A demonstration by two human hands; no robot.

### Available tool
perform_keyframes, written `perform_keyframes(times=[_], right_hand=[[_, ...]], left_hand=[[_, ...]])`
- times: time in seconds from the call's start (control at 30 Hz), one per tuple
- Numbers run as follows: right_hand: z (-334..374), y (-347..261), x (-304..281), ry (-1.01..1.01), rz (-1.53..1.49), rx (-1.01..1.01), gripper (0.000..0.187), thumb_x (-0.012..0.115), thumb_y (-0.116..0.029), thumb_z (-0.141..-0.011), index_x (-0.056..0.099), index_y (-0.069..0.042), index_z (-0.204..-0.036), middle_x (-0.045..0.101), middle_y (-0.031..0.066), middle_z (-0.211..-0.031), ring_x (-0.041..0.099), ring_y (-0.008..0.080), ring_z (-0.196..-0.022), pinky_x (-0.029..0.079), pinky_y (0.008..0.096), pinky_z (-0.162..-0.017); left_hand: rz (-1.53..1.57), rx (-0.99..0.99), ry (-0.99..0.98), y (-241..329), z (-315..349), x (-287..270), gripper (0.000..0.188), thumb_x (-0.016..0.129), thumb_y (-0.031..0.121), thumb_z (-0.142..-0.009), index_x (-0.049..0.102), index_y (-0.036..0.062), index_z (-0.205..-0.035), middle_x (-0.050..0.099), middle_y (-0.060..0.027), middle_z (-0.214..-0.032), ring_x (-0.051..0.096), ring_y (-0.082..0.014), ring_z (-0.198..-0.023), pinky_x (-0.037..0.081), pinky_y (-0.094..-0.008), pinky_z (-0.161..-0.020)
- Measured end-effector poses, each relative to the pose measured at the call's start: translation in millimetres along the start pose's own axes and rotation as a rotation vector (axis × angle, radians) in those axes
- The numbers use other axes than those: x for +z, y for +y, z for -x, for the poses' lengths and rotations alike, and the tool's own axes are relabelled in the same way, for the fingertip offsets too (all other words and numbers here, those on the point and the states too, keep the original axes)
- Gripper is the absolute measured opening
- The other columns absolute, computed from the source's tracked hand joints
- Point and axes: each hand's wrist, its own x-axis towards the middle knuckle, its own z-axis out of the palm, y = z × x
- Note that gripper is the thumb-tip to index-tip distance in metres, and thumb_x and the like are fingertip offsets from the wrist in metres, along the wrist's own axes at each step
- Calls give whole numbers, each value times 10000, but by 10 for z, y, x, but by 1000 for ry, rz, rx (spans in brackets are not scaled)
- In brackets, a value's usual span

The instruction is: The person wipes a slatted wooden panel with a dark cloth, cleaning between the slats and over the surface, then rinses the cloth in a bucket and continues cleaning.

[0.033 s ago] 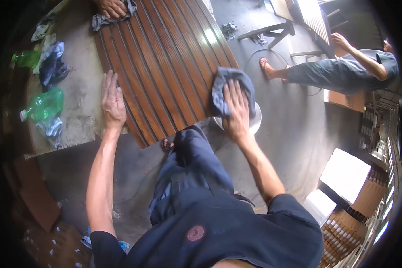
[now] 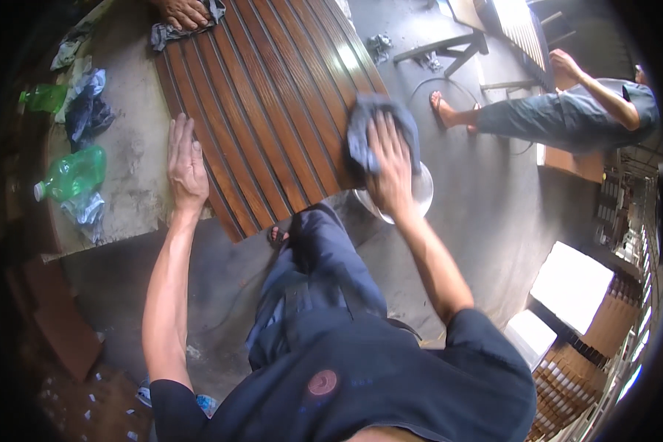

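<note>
A brown slatted wooden panel (image 2: 272, 110), glossy in places, lies tilted on the worktable (image 2: 136, 140). My left hand (image 2: 187, 166) lies along the panel's left edge with its fingers straight and close together. At the right edge, near the front corner, my right hand (image 2: 390, 158) presses a blue-grey rag (image 2: 361, 136) against the wood. The rag spreads out beneath and around its fingers; their grip underneath is hidden. At the far left corner, another person's hand (image 2: 184, 13) rests on a grey rag (image 2: 166, 35).
Green plastic bottles (image 2: 77, 173) and crumpled cloths (image 2: 88, 110) lie on the table's left side. Below the right rag stands a white bucket (image 2: 420, 195) on the floor. Farther right, a person (image 2: 560, 114) works by another slatted panel (image 2: 519, 29). White blocks (image 2: 571, 283) sit at the lower right.
My right hand and the rag have slid slightly away from me along the panel's right edge. My left hand stays in place.
</note>
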Motion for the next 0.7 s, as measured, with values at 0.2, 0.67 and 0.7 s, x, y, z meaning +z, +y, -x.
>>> perform_keyframes(times=[0.2, 0.67, 0.7], right_hand=[[-507, 77, 19, -15, -58, 54, 735, 583, -91, -857, 450, 65, -1562, 395, 285, -1664, 333, 425, -1581, 264, 497, -1294], [-713, 130, 343, 46, -143, -114, 693, 532, -80, -883, 476, 15, -1568, 431, 246, -1656, 350, 401, -1578, 288, 515, -1283], [-288, -36, 246, -32, -210, -138, 713, 498, -45, -883, 458, 8, -1593, 425, 233, -1668, 327, 387, -1599, 271, 521, -1289]], left_hand=[[-40, -9, -68, -19, 35, 27, 451, 411, 164, -1122, 551, -24, -1508, 490, -220, -1620, 408, -421, -1539, 356, -466, -1267], [-25, -86, 90, -225, 83, 37, 421, 465, 65, -1055, 600, -18, -1445, 588, -262, -1501, 543, -436, -1416, 440, -451, -1191], [-35, -140, 112, -215, 100, -42, 429, 468, 33, -1035, 603, -14, -1440, 603, -257, -1487, 557, -428, -1409, 449, -446, -1190]])
